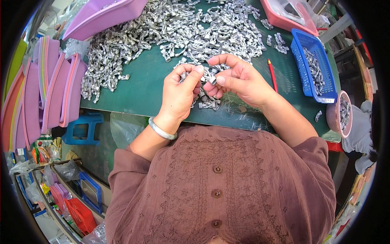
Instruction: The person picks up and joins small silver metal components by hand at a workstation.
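Observation:
My right hand (245,80) pinches a small grey metal piece (213,80) between thumb and fingers, above the table's near edge. Close beside it, my left hand (178,90) is closed, thumb pressed to forefinger; whatever it may hold is too small or hidden to make out. Several similar metal pieces (208,104), ringed and with looped strands, lie on the green table (248,110) under and between my hands. Beyond them spreads a large pile of the same silver-grey pieces (219,30).
A red pen (272,76) lies right of my right hand. Farther right stand a blue basket (298,67) and a pink bowl (332,115), both holding metal pieces. A purple bin (101,16) stands back left; stacked purple baskets (53,93) and a blue stool (83,129) are at the left.

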### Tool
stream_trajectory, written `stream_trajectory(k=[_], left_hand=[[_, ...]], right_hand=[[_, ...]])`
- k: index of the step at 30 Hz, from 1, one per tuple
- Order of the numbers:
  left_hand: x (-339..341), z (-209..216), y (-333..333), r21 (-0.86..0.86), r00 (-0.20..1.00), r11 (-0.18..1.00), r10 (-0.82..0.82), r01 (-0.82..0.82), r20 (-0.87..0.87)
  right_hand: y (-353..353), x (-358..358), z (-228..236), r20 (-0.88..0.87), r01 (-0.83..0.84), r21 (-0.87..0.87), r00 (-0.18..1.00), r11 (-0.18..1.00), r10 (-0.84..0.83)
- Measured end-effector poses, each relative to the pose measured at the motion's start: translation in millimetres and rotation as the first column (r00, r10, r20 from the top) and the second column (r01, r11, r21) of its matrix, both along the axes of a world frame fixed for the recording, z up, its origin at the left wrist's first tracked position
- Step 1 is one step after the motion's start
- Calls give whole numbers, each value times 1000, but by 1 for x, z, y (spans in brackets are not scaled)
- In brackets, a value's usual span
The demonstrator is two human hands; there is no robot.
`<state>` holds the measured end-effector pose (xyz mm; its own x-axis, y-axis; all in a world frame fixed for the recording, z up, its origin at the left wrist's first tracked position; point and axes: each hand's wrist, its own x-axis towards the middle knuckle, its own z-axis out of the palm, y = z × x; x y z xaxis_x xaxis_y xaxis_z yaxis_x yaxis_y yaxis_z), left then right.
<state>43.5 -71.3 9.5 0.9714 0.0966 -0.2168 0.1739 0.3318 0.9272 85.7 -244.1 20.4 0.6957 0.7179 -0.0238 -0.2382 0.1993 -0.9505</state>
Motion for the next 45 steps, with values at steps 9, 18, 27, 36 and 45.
stream_trajectory(k=[9, 18, 27, 36, 45], left_hand=[[2, -1, 3, -90, 998, 995, -56, 52, -42], [-1, -7, -3, -134, 999, 991, -8, 13, 40], [-1, 0, -3, -292, 989, 945, -143, 149, 42], [3, -9, 12, -445, 976, 870, -212, 210, 45], [1, -5, 18, -429, 988, 891, -157, 148, 15]], right_hand=[[1, -3, 4, -38, 19, 53, 999, 998, -17], [3, -4, 2, -30, 100, 17, 995, 995, -99], [6, -6, -5, 447, 249, -83, 875, 965, -187], [-6, 9, -9, 882, 377, -177, 470, 909, -24], [-7, 7, -8, 916, 530, -380, 103, 758, 387]])
